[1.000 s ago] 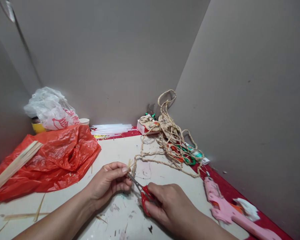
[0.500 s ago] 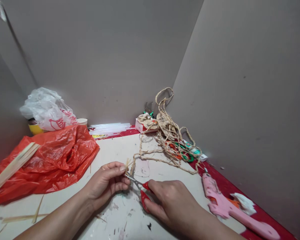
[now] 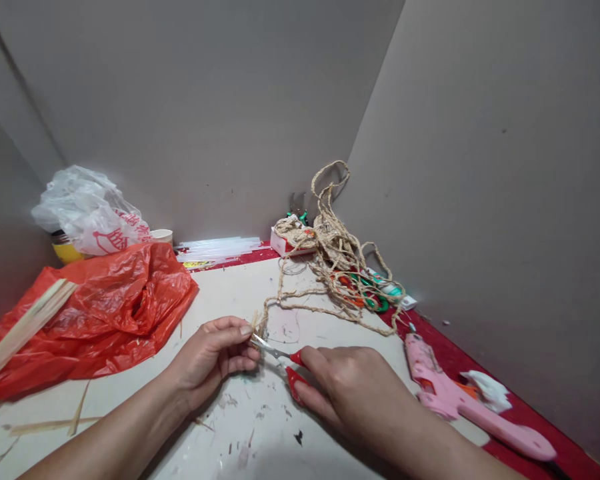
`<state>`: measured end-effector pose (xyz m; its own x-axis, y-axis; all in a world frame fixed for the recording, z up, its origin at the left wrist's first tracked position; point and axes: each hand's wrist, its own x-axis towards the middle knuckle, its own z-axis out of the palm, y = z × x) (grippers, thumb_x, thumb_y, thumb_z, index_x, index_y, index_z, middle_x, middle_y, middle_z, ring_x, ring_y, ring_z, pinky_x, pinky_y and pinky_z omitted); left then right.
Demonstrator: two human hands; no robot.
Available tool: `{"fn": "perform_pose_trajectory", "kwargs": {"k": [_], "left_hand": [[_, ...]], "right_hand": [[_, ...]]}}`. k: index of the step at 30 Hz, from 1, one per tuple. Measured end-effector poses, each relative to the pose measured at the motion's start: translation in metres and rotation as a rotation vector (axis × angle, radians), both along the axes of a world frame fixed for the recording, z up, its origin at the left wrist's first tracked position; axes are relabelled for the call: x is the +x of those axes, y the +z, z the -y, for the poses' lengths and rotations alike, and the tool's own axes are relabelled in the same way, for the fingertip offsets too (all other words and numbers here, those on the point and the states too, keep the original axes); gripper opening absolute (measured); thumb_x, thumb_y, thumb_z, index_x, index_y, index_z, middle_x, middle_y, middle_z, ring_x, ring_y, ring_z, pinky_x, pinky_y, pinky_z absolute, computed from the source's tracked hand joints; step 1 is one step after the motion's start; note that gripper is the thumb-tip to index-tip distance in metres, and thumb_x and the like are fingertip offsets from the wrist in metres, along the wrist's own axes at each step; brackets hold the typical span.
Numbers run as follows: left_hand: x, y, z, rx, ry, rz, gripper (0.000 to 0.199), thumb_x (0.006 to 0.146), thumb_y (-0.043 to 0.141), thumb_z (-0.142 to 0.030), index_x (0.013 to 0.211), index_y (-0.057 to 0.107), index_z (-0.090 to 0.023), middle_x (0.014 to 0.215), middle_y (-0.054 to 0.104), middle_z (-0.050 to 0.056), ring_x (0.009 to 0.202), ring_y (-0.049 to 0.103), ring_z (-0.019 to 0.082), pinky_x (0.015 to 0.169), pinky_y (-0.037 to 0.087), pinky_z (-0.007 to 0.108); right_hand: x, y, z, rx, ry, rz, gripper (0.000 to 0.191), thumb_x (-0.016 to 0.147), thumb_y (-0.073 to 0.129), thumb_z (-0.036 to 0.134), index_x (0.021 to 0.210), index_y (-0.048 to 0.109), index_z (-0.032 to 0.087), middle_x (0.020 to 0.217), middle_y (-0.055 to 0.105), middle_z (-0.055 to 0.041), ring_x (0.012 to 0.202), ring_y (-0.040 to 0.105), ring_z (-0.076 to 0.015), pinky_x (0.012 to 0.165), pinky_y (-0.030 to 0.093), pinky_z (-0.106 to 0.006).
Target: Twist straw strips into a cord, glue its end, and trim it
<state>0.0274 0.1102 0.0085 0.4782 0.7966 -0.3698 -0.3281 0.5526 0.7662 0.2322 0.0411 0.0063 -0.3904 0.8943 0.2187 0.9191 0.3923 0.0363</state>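
Between thumb and fingers, my left hand (image 3: pixel 220 357) pinches the frayed end of a twisted straw rope (image 3: pixel 300 306). My right hand (image 3: pixel 353 383) has its thumb and fingers in the red handles of small scissors (image 3: pixel 295 381). The blades reach to the rope end right at my left fingertips; how far apart they are is hard to see there. From my left hand the rope runs back into a tangled heap (image 3: pixel 337 250) at the back right.
An orange-red plastic bag (image 3: pixel 105 313) with pale straw strips (image 3: pixel 30 327) lies at left. Behind it sit a white bag (image 3: pixel 90 213) and clear glue sticks (image 3: pixel 220 248). A pink glue gun (image 3: pixel 455 400) rests at right, beside a crumpled white tissue (image 3: pixel 487 392).
My right hand and the scissors have shifted slightly right, and the handles look a little closer together. My left hand keeps its pinch on the rope end. The whole view has shifted slightly.
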Motion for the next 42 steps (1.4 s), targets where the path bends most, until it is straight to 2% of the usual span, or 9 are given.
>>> {"fn": "perform_pose_trajectory", "kwargs": {"k": [15,21,26,28,32,35,37,40,42], "left_hand": [[0.003,-0.001,0.000,-0.016,0.014,-0.166,0.002,0.076,0.063,-0.011,0.074,0.063,-0.011,0.061,0.064,0.006,0.056,0.063,0.012,0.058,0.054,0.021],[0.003,-0.003,-0.001,-0.007,0.014,-0.155,0.002,0.075,0.064,-0.011,0.074,0.062,-0.010,0.064,0.064,0.006,0.058,0.063,0.013,0.059,0.054,0.021],[-0.002,-0.008,-0.009,0.021,0.111,-0.150,0.003,0.077,0.062,-0.011,0.075,0.061,-0.011,0.065,0.062,0.005,0.058,0.063,0.011,0.057,0.054,0.020],[-0.005,-0.009,-0.014,0.028,0.153,-0.143,0.003,0.078,0.061,-0.010,0.075,0.061,-0.011,0.066,0.063,0.005,0.059,0.063,0.011,0.057,0.054,0.019],[-0.010,-0.013,-0.021,0.036,0.160,-0.118,0.005,0.079,0.061,-0.010,0.075,0.060,-0.011,0.065,0.062,0.005,0.059,0.063,0.011,0.056,0.054,0.019],[-0.011,-0.015,-0.022,0.058,0.143,-0.107,0.004,0.078,0.063,-0.010,0.076,0.060,-0.011,0.065,0.062,0.004,0.059,0.062,0.011,0.058,0.054,0.020],[-0.012,-0.016,-0.022,0.062,0.143,-0.103,0.004,0.077,0.064,-0.010,0.077,0.060,-0.011,0.066,0.062,0.004,0.059,0.062,0.011,0.058,0.054,0.020],[-0.013,-0.017,-0.022,0.056,0.145,-0.088,0.005,0.076,0.064,-0.009,0.076,0.060,-0.011,0.066,0.061,0.004,0.059,0.062,0.010,0.058,0.054,0.020],[-0.013,-0.017,-0.021,0.055,0.141,-0.081,0.006,0.076,0.066,-0.011,0.075,0.060,-0.011,0.066,0.062,0.004,0.059,0.062,0.010,0.058,0.053,0.019]], "right_hand": [[-0.001,0.005,-0.001,-0.069,0.010,0.094,0.019,0.086,0.054,0.033,0.075,0.059,0.019,0.061,0.066,-0.0034,0.051,0.061,-0.0180,0.047,0.018,-0.030],[0.001,0.000,-0.004,-0.061,0.013,0.083,0.014,0.085,0.054,0.022,0.072,0.059,0.018,0.060,0.066,-0.0037,0.049,0.060,-0.0175,0.047,0.018,-0.030],[-0.002,0.012,0.000,-0.287,0.032,-0.060,0.020,0.088,0.049,0.026,0.072,0.060,0.019,0.064,0.068,-0.0025,0.053,0.060,-0.0154,0.049,0.022,-0.028],[-0.004,0.016,0.001,-0.375,-0.027,-0.091,0.019,0.086,0.050,0.026,0.073,0.061,0.019,0.065,0.068,-0.0032,0.055,0.060,-0.0159,0.049,0.022,-0.027],[-0.002,0.015,0.000,-0.411,-0.142,-0.213,0.014,0.074,0.063,0.029,0.084,0.059,0.020,0.067,0.064,-0.0012,0.059,0.055,-0.0157,0.048,0.022,-0.024],[0.001,0.013,-0.006,-0.452,-0.102,-0.320,0.010,0.068,0.066,0.022,0.073,0.058,0.019,0.061,0.057,0.0033,0.054,0.047,-0.0106,0.048,0.025,-0.021],[0.004,0.015,-0.010,-0.607,-0.096,-0.411,0.008,0.067,0.067,0.018,0.066,0.059,0.018,0.056,0.053,0.0055,0.050,0.044,-0.0084,0.047,0.027,-0.019],[0.013,0.023,-0.019,-0.966,-0.075,-0.573,0.011,0.067,0.067,0.015,0.077,0.065,0.019,0.052,0.052,0.0082,0.044,0.047,-0.0072,0.045,0.035,-0.017],[0.025,0.033,-0.033,-0.950,-0.093,-0.620,0.012,0.069,0.064,0.015,0.080,0.067,0.019,0.054,0.057,0.0073,0.044,0.052,-0.0080,0.046,0.040,-0.018]]}}
